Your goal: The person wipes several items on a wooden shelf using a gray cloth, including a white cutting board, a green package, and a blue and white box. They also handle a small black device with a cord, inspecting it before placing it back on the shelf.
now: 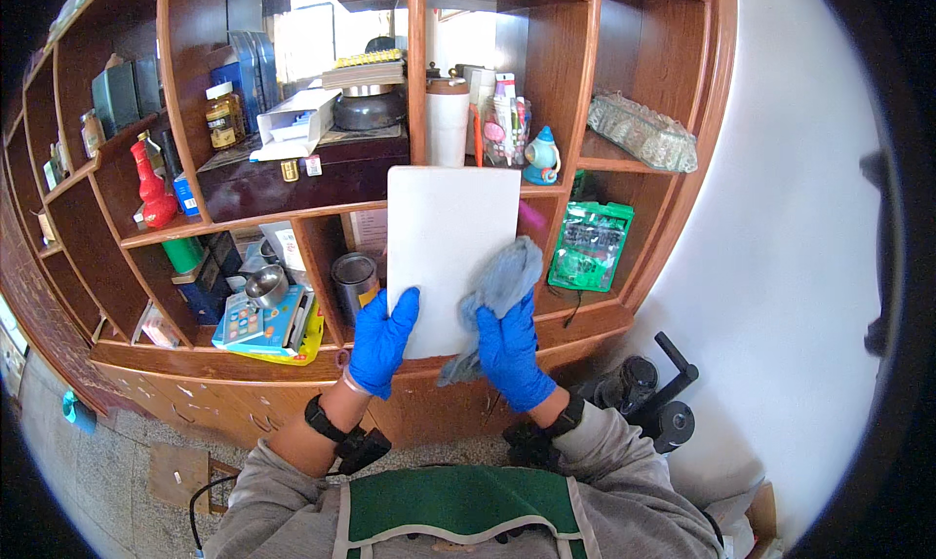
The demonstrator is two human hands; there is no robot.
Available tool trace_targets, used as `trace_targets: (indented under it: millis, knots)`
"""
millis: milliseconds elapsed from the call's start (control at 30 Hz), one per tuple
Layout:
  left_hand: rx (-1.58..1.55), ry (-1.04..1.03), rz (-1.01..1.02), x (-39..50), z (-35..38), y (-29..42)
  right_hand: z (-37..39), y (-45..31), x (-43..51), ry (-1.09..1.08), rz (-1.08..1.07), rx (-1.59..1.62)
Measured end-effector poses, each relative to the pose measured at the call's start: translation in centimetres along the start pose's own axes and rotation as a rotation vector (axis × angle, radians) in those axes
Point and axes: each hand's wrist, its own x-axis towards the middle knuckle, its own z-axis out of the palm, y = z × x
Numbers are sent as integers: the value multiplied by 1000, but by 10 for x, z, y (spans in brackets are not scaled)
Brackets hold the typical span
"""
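A flat white rectangular board or case (450, 237) is held up in front of the shelves. My left hand (382, 340), in a blue glove, grips its lower left edge with the thumb across the face. In my right hand (512, 354), also gloved in blue, is a grey-blue cloth (508, 274). The cloth lies against the right side of the white face, and one end hangs below the board's lower edge. Behind the board, part of the shelf is hidden.
A wooden shelf unit (417, 69) spans the view. Close by stand a metal can (356, 277), a white tumbler (447, 124), a clear holder of pens (506, 124) and a blue toy-like bottle (542, 157). A green pouch (591, 246) leans at right. Black exercise equipment (658, 394) stands by the wall.
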Motion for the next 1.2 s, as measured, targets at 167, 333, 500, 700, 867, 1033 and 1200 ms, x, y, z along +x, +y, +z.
trace_targets:
  millis: [167, 333, 500, 700, 867, 1033, 1200]
  knots:
    - [193, -111, -50, -8, -11, -10, -16, 5, 37, 124, -37, 124]
    - [100, -91, -51, -14, -15, -7, -12, 3, 39, 86, -58, 172]
    - [-38, 63, 77, -4, -13, 3, 6, 3, 1, -2, -129, 100]
    - [-21, 120, -24, -12, -3, -6, 8, 4, -17, 125, 228, 411]
    - [142, -204, 17, -10, -20, -47, -15, 10, 2, 211, 178, 429]
    - [-1050, -818, -345, 29, -52, -23, -49, 19, 5, 129, 161, 386]
    - [-439, -718, -614, 46, -49, 45, -65, 24, 1, -148, 178, 356]
